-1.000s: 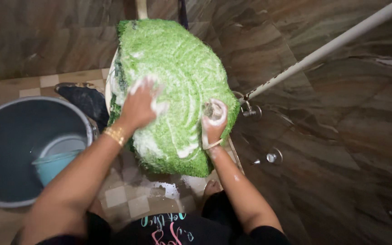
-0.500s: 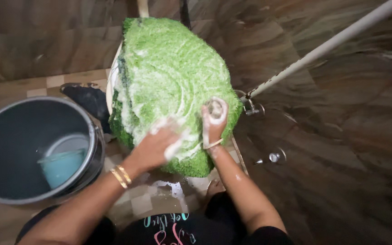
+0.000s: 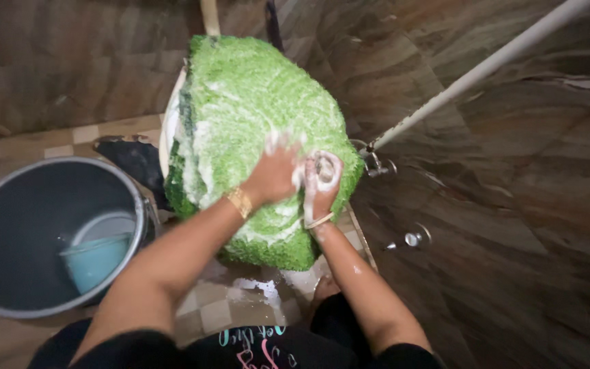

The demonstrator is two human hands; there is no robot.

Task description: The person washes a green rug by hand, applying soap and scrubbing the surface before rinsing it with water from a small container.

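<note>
A shaggy green mat [image 3: 254, 102] covered in white soap foam lies draped over a white rounded support in front of me. My left hand [image 3: 274, 171] presses flat on the foamy pile near the mat's lower right part, fingers spread and blurred. Right beside it, my right hand [image 3: 322, 181] is closed in a soapy fist that grips the mat's right edge. Both wrists wear gold bangles.
A large grey bucket [image 3: 8, 205] with a light blue mug [image 3: 97, 253] inside stands at the left on the checkered tile floor [image 3: 206, 301]. A white pipe [image 3: 486, 68] and metal taps [image 3: 411, 238] are on the brown marble wall at right. A dark cloth [image 3: 134, 160] lies behind the bucket.
My left hand swept down the mat toward its lower edge, then back up and right until it is beside my right hand. The right hand has stayed on the mat's edge.
</note>
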